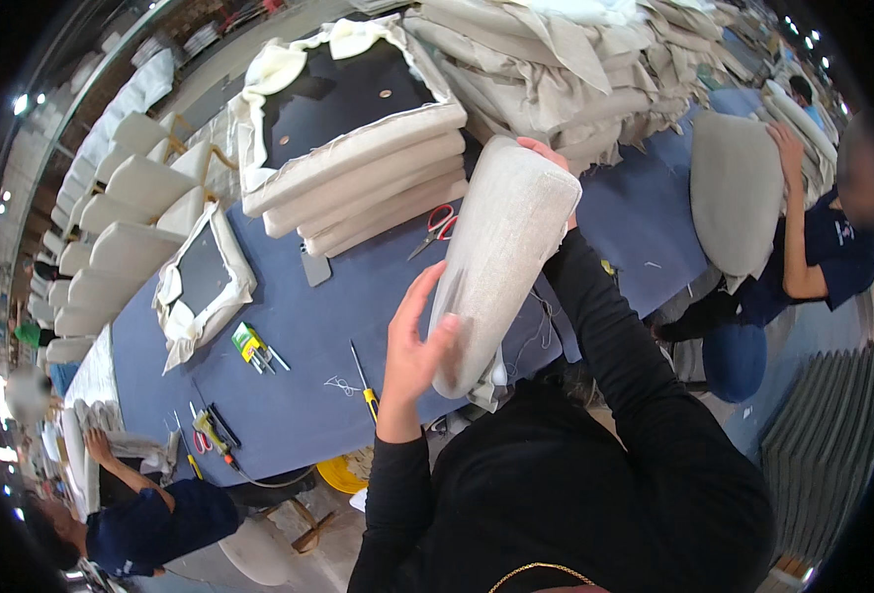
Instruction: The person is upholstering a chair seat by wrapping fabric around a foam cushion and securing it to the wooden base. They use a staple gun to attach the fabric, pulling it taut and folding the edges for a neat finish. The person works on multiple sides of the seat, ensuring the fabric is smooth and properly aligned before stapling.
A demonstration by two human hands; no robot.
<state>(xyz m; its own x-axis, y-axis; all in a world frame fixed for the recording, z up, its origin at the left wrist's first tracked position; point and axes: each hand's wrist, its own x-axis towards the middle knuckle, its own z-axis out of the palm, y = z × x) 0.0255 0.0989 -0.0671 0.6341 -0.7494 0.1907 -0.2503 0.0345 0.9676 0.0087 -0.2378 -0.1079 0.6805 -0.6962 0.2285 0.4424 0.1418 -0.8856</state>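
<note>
An upholstered chair pad (504, 252), covered in beige-grey fabric, is held tilted on its edge above the blue table. My left hand (414, 341) holds its lower left side, with the thumb on the fabric and the fingers along the edge. At the pad's upper right, my right hand (556, 163) grips the far side; most of its fingers are hidden behind the pad. Red-handled scissors (437, 227) lie just left of the pad. Below my left hand, a yellow-handled screwdriver (366, 381) rests near some loose thread (341, 384).
A stack of padded panels (368, 188) stands behind, beside heaped beige fabric (556, 69). Left on the blue table (299, 415) are a smaller panel (205, 282), a green-yellow box (249, 343) and an air tool (221, 435). Co-workers are at the right (823, 237) and lower left (150, 519).
</note>
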